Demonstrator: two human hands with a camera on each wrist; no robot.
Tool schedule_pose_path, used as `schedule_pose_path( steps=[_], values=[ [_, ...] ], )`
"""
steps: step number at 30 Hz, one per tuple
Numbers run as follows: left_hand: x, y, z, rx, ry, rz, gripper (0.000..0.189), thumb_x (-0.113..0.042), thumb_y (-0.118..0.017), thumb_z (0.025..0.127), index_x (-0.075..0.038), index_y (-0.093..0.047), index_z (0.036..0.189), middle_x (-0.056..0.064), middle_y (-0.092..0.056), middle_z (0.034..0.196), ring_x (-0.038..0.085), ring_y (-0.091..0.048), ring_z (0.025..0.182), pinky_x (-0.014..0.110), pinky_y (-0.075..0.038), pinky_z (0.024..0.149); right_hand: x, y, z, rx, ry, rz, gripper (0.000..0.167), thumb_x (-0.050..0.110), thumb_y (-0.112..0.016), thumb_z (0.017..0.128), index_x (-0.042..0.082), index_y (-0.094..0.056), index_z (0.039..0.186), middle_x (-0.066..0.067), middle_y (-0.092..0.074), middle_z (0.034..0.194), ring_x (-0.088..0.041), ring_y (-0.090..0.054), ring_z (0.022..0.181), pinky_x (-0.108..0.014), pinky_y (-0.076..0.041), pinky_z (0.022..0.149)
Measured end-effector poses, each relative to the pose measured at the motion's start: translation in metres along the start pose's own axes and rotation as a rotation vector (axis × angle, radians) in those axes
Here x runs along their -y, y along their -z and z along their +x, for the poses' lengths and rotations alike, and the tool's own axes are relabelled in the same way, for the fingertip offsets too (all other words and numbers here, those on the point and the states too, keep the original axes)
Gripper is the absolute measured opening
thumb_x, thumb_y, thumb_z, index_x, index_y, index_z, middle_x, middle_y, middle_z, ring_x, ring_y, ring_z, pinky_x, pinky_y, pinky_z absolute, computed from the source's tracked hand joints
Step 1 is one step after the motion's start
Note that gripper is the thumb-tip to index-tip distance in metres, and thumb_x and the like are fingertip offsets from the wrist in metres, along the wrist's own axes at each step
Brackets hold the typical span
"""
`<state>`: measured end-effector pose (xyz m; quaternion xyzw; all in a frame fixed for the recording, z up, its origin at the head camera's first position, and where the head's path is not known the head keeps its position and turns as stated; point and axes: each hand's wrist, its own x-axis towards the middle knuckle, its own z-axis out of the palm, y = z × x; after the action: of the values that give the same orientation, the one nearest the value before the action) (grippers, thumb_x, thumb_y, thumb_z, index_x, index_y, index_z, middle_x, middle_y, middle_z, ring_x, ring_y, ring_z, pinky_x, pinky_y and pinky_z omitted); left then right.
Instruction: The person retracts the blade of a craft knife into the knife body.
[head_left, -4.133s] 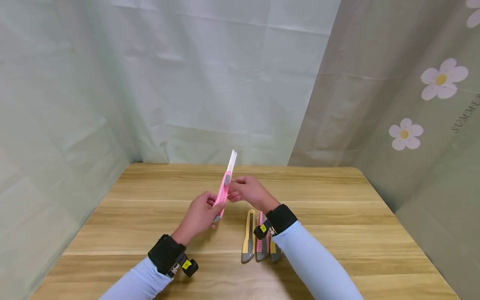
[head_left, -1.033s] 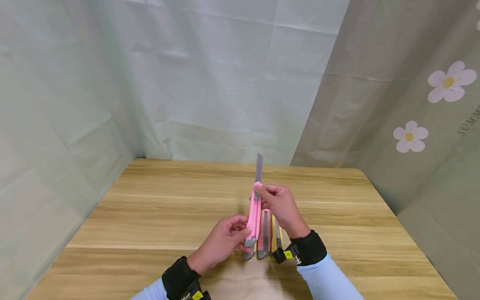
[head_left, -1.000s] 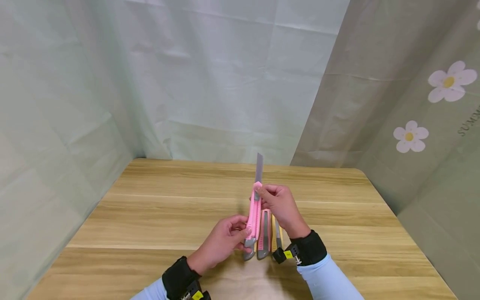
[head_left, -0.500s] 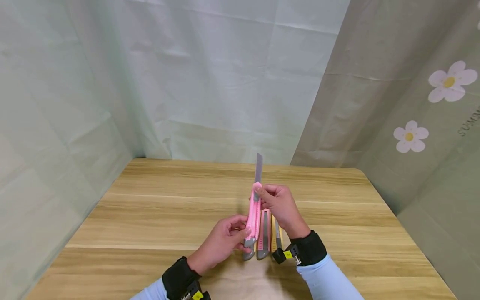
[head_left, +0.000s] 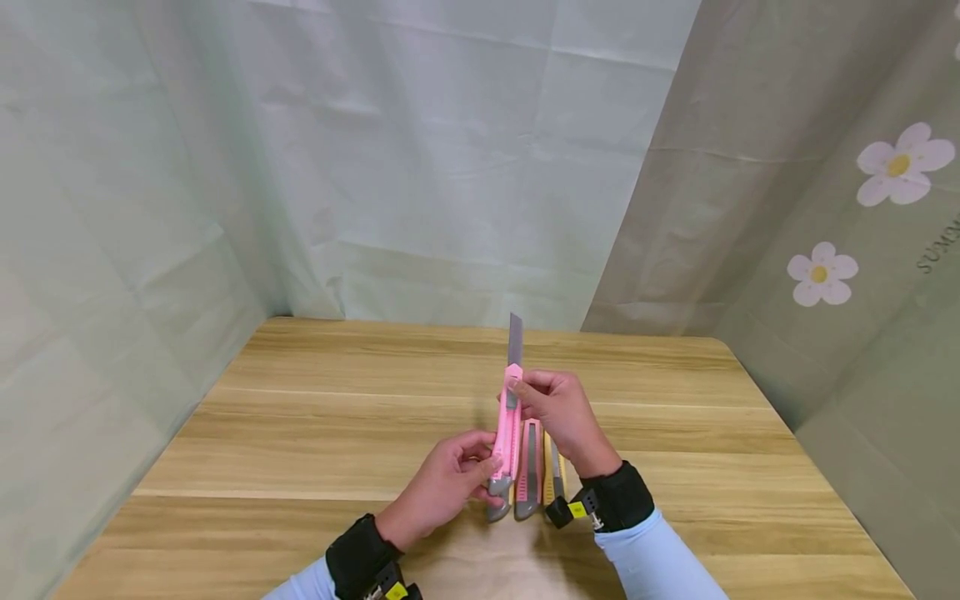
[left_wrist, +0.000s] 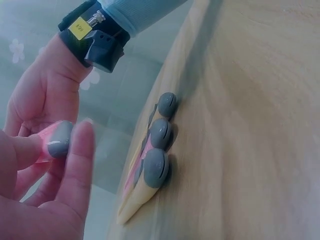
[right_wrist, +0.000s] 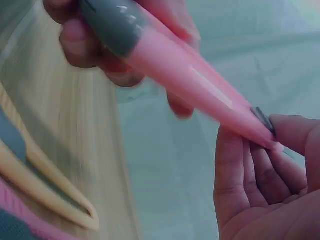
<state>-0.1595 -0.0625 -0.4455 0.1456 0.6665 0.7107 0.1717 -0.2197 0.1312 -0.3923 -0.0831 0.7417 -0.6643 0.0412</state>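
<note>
A pink utility knife (head_left: 507, 437) with a grey end cap is held up over the table, its blade (head_left: 515, 340) sticking out away from the person. My left hand (head_left: 447, 479) grips the handle near the grey end between thumb and fingers. Closer to the blade, my right hand (head_left: 564, 414) pinches the same knife, thumb on the grey slider (right_wrist: 262, 120). In the right wrist view the fingers sit beneath the handle and the blade is hidden.
Below the hands, another pink utility knife (head_left: 528, 471) lies on the wooden table (head_left: 300, 450) between two yellow ones. The left yellow knife (right_wrist: 55, 185) is mostly covered by the held knife in the head view; the right yellow knife (head_left: 551, 471) is partly behind the right wrist. Curtains (head_left: 420, 167) stand behind the table.
Since 4.1 s ago both hands and the knife have moved right, and the right thumb has come onto the slider. In the last half second thumb and slider moved back slightly; the blade shows a little shorter.
</note>
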Motion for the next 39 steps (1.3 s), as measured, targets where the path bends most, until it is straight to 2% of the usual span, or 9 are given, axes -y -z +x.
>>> schedule_pose_path(
  steps=[3, 19, 25, 32, 39],
  values=[
    [-0.0005, 0.0001, 0.0002, -0.008, 0.003, 0.007, 0.034, -0.008, -0.061, 0.103, -0.002, -0.06, 0.136, 0.015, -0.06, 0.105, 0.022, -0.07, 0.084, 0.04, -0.069, 0.074, -0.0006, 0.0002, -0.0005, 0.004, -0.008, 0.009, 0.027, 0.019, -0.068, 0.1, 0.001, -0.075, 0.119, -0.01, -0.078, 0.097, -0.017, -0.071, 0.078, -0.027, -0.066, 0.073],
    [0.0003, 0.0014, 0.0008, 0.003, -0.003, -0.016, 0.034, -0.008, -0.061, 0.103, -0.002, -0.059, 0.136, 0.014, -0.06, 0.105, 0.02, -0.07, 0.086, 0.04, -0.069, 0.075, -0.0016, -0.0017, 0.0001, 0.004, -0.015, 0.056, 0.03, 0.016, -0.067, 0.101, -0.004, -0.071, 0.122, -0.007, -0.077, 0.095, -0.015, -0.071, 0.08, -0.027, -0.066, 0.073],
    [0.0012, 0.0022, 0.0009, 0.001, -0.012, -0.023, 0.034, -0.008, -0.061, 0.102, -0.002, -0.059, 0.136, 0.013, -0.06, 0.104, 0.02, -0.07, 0.086, 0.041, -0.069, 0.074, -0.0035, -0.0017, 0.001, 0.026, 0.005, 0.057, 0.038, 0.019, -0.067, 0.101, -0.009, -0.067, 0.126, -0.006, -0.077, 0.094, -0.014, -0.071, 0.079, -0.026, -0.066, 0.073],
    [0.0002, 0.0026, -0.0002, -0.003, -0.015, -0.021, 0.034, -0.007, -0.062, 0.102, -0.003, -0.061, 0.136, 0.013, -0.059, 0.103, 0.021, -0.07, 0.084, 0.041, -0.069, 0.074, -0.0016, -0.0018, -0.0002, 0.036, -0.006, 0.064, 0.034, 0.022, -0.068, 0.1, -0.001, -0.07, 0.125, -0.01, -0.078, 0.098, -0.017, -0.073, 0.082, -0.03, -0.067, 0.077],
    [-0.0004, 0.0028, 0.0005, -0.016, -0.011, -0.007, 0.034, -0.006, -0.062, 0.102, -0.006, -0.061, 0.136, 0.012, -0.057, 0.101, 0.024, -0.07, 0.084, 0.042, -0.069, 0.074, -0.0029, -0.0033, 0.0016, 0.054, -0.067, 0.068, 0.041, 0.034, -0.068, 0.1, -0.004, -0.073, 0.115, -0.006, -0.077, 0.088, -0.017, -0.071, 0.076, -0.029, -0.067, 0.073]
  ],
)
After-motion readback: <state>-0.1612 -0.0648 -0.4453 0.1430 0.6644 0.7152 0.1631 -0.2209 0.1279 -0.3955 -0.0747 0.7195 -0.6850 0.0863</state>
